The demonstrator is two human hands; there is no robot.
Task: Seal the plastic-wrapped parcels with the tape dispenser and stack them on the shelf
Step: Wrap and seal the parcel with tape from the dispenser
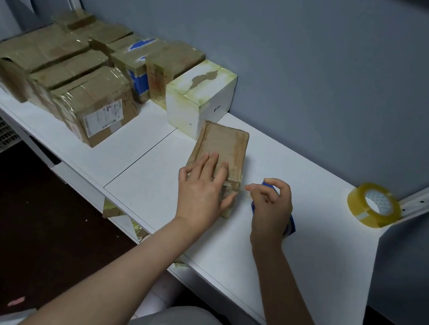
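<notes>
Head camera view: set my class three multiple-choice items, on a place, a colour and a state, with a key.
1. The tape roll lies at the shelf's: A left end; B middle; C right end.
2. The tape dispenser is: A red; B blue; C green.
3. The left hand is: A pressing the cardboard parcel, fingers straight; B clenched, empty; C off the shelf.
Key: C, it sits beside the bracket at that end; B, blue shows under the right hand; A, the fingers lie flat on the parcel's top.
</notes>
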